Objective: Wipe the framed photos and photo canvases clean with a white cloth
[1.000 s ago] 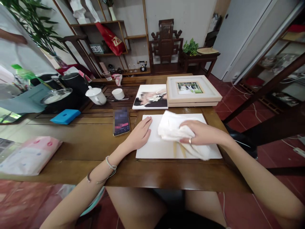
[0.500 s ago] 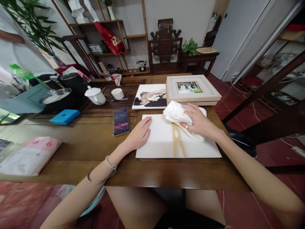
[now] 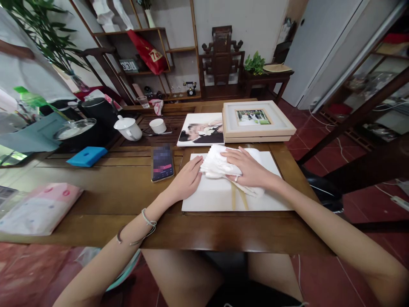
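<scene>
A white flat album or panel (image 3: 217, 198) with a gold mark lies on the wooden table (image 3: 128, 192) in front of me. My left hand (image 3: 187, 179) lies flat on its left edge, fingers stretched out, holding it down. My right hand (image 3: 247, 168) presses a crumpled white cloth (image 3: 217, 164) onto the panel's upper left part, fingers spread over the cloth. The cloth touches my left fingertips.
A phone (image 3: 162, 163) lies left of the panel. Behind it are a photo print (image 3: 202, 130) and a framed picture box (image 3: 257, 120). A teapot (image 3: 128, 128), cup (image 3: 157, 125), blue block (image 3: 87, 156) and pink packet (image 3: 38, 209) sit to the left. A person in white stands far left.
My right hand has swept the cloth from the panel's right side up to its top edge, then leftward to the upper left. My left hand has stayed put.
</scene>
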A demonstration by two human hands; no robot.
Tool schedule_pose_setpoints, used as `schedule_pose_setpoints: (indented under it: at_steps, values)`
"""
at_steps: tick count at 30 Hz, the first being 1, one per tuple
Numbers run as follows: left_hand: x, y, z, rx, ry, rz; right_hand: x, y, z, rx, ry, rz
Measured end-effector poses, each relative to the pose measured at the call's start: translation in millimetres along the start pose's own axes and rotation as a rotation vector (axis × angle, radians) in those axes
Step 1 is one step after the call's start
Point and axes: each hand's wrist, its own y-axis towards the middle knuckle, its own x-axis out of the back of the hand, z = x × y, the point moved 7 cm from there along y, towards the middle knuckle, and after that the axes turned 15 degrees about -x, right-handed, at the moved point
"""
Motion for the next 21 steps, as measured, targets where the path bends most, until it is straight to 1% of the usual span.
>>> schedule_pose_setpoints:
  at_steps: [3,6,10,12,13,15,19,21]
  values:
    - [-0.8,0,1,0.011,0.005,0.018,5,3,-14,-0.047,-0.02,0.043]
    - [-1.0,-1,1,0.018,0.014,0.026,21,-7,-43,-0.201,-0.072,0.098]
    - [-0.8,-1,1,0.021,0.025,0.027,44,-30,-88,-0.42,-0.1,0.187]
    - [-0.4,-1,0,0.022,0.026,0.025,49,-36,-97,-0.465,-0.094,0.188]
    - [-0.3,-1,0,0.022,0.025,0.022,48,-35,-95,-0.455,-0.091,0.175]
    - [-0.5,0,0,0.022,0.024,0.021,40,-27,-79,-0.365,-0.089,0.135]
    - [-2.0,0,1,0.018,0.023,0.029,14,-5,-25,-0.105,-0.094,0.046]
    - [-2.1,0,1,0.012,0.02,0.026,5,2,-5,-0.027,-0.112,0.008]
